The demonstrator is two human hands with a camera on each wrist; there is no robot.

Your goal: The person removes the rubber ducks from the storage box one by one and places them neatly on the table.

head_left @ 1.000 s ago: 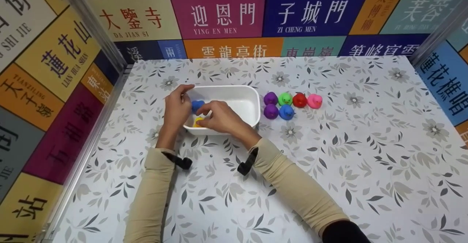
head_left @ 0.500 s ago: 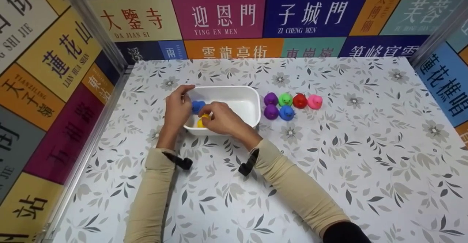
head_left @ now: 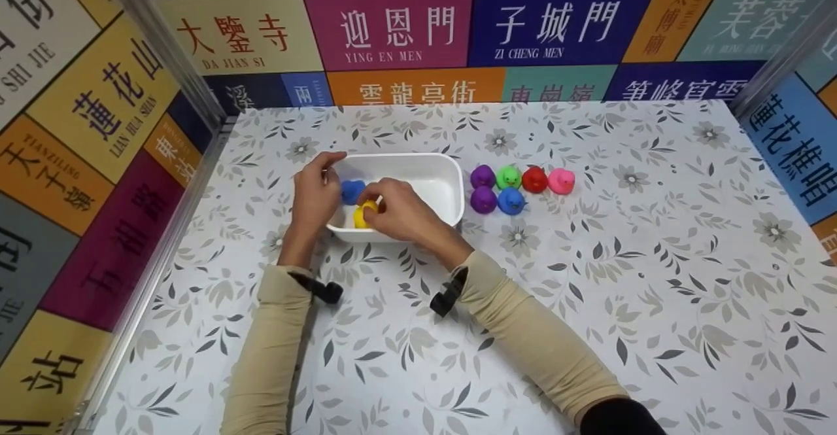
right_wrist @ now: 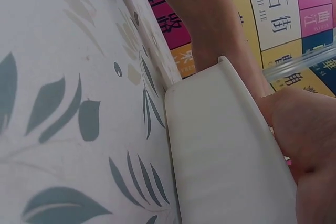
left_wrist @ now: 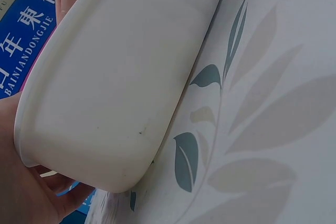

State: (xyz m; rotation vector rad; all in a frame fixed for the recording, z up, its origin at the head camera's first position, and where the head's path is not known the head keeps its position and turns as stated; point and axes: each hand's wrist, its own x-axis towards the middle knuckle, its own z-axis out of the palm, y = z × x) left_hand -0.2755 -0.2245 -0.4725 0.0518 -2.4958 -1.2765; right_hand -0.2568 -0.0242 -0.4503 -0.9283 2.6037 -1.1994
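Observation:
A white plastic box (head_left: 446,193) stands on the table, its long side toward me. My left hand (head_left: 315,190) grips its left end; in the left wrist view the fingers (left_wrist: 68,198) curl round the outside of the end wall. Inside the box, near the front wall, my right hand (head_left: 400,209) pinches a yellow toy duck (head_left: 363,216) between thumb and fingers. Behind it, at the left end, lies something blue (head_left: 353,191), probably a toy duck, partly hidden by the left hand. In the right wrist view the box wall (right_wrist: 226,150) hides the right fingertips.
Just right of the box, small toy ducks stand in two rows: purple (head_left: 482,177), green (head_left: 509,178), red (head_left: 535,180) and pink (head_left: 562,181) behind, another purple (head_left: 484,200) and a blue one (head_left: 511,201) in front. Printed panels rise behind and at both sides of the patterned tabletop (head_left: 588,278).
The yellow duck has shifted a little to the right and up within the box, with the right hand on it. The left hand, the box and the ducks outside stay put.

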